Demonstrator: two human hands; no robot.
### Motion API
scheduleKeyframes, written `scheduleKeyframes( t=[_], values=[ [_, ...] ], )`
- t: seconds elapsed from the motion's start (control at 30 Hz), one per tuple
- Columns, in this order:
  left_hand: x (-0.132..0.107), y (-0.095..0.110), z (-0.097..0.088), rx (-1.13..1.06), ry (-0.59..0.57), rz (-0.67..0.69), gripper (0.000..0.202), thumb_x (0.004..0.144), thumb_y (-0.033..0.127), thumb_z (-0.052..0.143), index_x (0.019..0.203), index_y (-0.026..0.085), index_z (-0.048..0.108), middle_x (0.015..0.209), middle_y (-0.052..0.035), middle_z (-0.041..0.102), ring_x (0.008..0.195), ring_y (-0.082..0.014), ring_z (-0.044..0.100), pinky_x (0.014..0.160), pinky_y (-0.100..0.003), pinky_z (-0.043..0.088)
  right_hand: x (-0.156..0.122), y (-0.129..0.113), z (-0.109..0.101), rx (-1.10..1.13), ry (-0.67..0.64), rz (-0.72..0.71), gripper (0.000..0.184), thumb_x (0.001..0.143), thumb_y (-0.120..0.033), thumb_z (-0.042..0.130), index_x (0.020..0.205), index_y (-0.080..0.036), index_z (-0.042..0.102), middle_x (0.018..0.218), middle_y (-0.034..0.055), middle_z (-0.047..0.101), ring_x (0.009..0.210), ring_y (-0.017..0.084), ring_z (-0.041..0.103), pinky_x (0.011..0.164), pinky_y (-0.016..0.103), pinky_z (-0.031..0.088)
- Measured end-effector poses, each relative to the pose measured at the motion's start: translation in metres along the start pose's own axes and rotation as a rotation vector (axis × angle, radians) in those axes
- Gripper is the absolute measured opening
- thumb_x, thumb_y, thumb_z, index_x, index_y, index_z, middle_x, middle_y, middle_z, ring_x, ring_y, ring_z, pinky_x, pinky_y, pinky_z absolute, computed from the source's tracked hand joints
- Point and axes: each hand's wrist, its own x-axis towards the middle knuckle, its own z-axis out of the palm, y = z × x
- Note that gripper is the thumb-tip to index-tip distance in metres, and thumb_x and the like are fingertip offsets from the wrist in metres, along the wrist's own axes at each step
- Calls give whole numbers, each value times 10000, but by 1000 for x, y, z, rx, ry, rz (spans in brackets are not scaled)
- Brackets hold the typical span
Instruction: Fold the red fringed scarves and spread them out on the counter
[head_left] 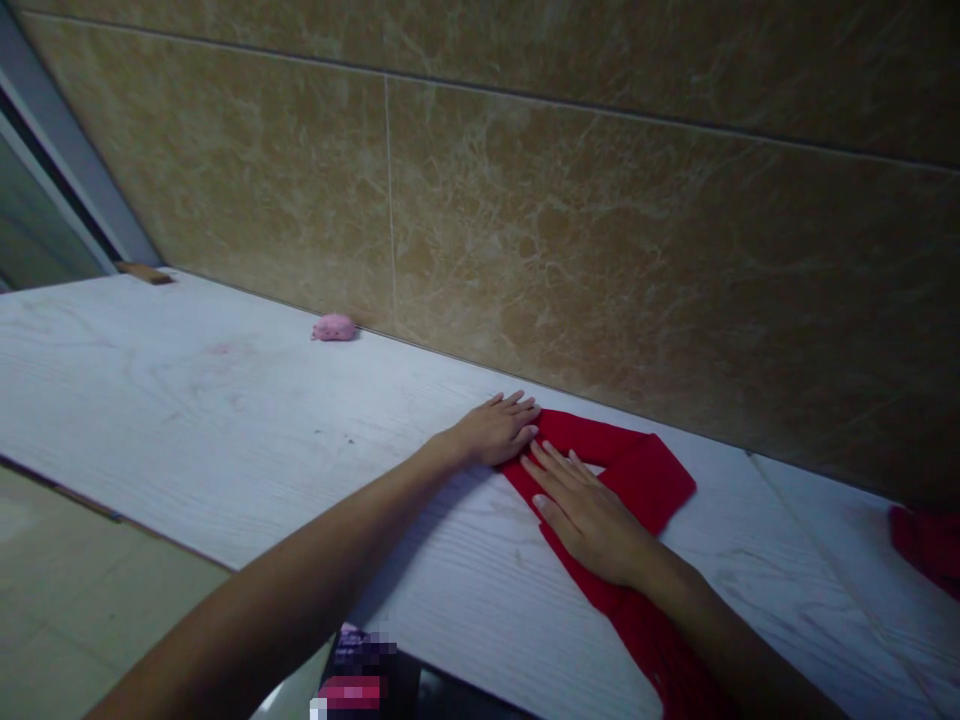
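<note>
A red cloth strip [651, 482], folded back at an angle, lies on the white wood-grain table [247, 430]. Its lower end runs under my right forearm toward the table's near edge. My left hand [496, 430] rests palm down on the far left part of the cloth, fingers extended. Close beside it, my right hand [589, 510] lies flat on the cloth, fingers stretched toward the left hand. Neither hand grips anything. The cloth directly beneath both palms is hidden.
A small pink object [334, 327] sits by the tiled wall [525, 220]. A brown wooden piece [148, 272] lies at the far left corner. Another red cloth [926, 545] is at the right edge. Something dark and partly pixelated [360, 665] is at the near edge.
</note>
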Motion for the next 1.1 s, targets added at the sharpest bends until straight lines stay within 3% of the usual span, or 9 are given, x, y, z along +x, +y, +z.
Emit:
scheduleKeyframes(
  t=[0.27,0.57,0.9,1.1],
  values=[
    [2,-1,4,-2,19,-14,566,1057,394,229,1535,142,396,1626,-126,343,1531,-245,265,1249,-431,216,2,-3,-1,-13,-17,10,581,1052,-432,313,1566,-169,374,1641,113,292,1536,258,223,1255,559,186],
    [-1,0,11,32,119,-1,557,1045,387,218,1508,175,443,1599,-109,405,1499,-232,343,1232,-451,266,2,-6,-1,-30,8,10,578,1037,-401,357,1571,-179,368,1637,113,301,1525,269,254,1249,542,220],
    [-2,2,6,82,75,-1,561,1050,388,224,1523,159,422,1599,-122,400,1500,-234,341,1226,-461,278,1,-19,-11,-90,11,10,568,1036,-385,349,1538,-130,420,1613,153,334,1520,281,270,1242,566,207],
    [-3,2,4,98,68,6,567,1056,430,229,1520,173,430,1594,-123,407,1498,-247,345,1218,-485,287,-7,-21,-16,-25,25,-123,506,1045,-352,342,1514,-212,472,1604,103,388,1521,234,274,1258,554,149]
  ],
)
